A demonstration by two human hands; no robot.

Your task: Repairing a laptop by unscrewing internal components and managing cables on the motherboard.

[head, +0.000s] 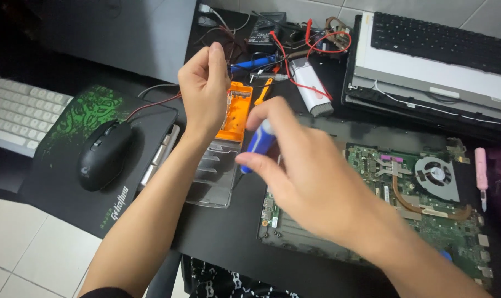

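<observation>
Landmark for all positions: the orange bit holder (235,112), standing in its open clear plastic case (213,176) near the middle of the black desk (223,237).

- Left hand (203,88): raised directly left of the orange bit holder, wrist upright. Fingers curled shut, tips pinched together at the top; whatever small item sits between them is too small to make out. The hand partly covers the holder's left edge.
- Right hand (308,171): right of and below the orange bit holder, blurred. Thumb and fingers closed around a blue-handled screwdriver (260,143), whose handle shows between thumb and forefinger, just right of the holder; the tip is hidden.
- Open laptop chassis with green circuit board (416,193): well to the right of the holder, with cooling fan (437,175) and copper heat pipe exposed.
- Pink tool (480,171): at the far right, beyond the circuit board.
- Black mouse (104,154) on a black and green mouse pad (68,165): left of the holder.
- White keyboard (19,113): farther left.
- White lighter-shaped item (311,88), with red and black wires (316,44) and a multimeter (266,30): behind the holder.
- Detached laptop keyboard panel (443,44): behind and far right.
</observation>
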